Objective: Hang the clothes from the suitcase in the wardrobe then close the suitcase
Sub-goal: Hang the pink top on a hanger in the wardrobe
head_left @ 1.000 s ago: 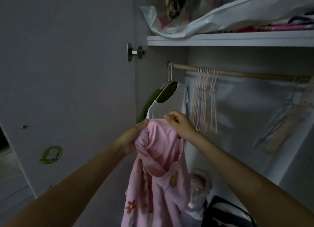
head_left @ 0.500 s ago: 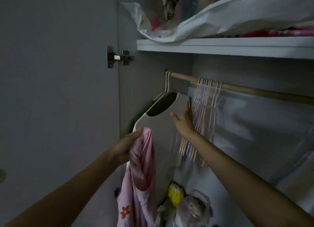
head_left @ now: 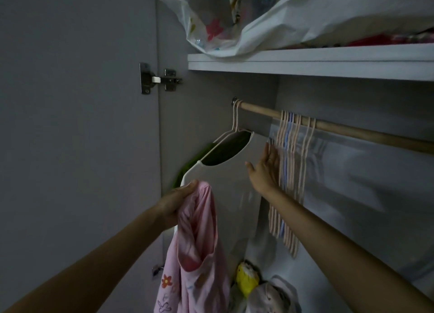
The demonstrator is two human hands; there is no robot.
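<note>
My left hand [head_left: 178, 201] grips the top of a pink flowered garment [head_left: 197, 254] that hangs down in front of the wardrobe. My right hand [head_left: 264, 169] is raised with straight fingers beside a bunch of empty pink and blue hangers [head_left: 292, 162] on the wooden rail [head_left: 340, 129]; its fingertips reach the leftmost hangers. At the rail's left end a white garment with a dark neck opening [head_left: 225, 153] hangs on a pink hanger, a green garment [head_left: 195, 157] behind it. The suitcase is out of view.
A white shelf [head_left: 305, 61] above the rail carries plastic bags [head_left: 270, 19] and folded fabric. The open wardrobe door [head_left: 77, 125] stands at left on a metal hinge [head_left: 159, 79]. Yellow and pale soft items [head_left: 256, 287] lie at the wardrobe bottom.
My right hand let go of the pink garment and rose to the empty hangers. My left hand alone now holds the garment. The view tilted up and closer to the rail.
</note>
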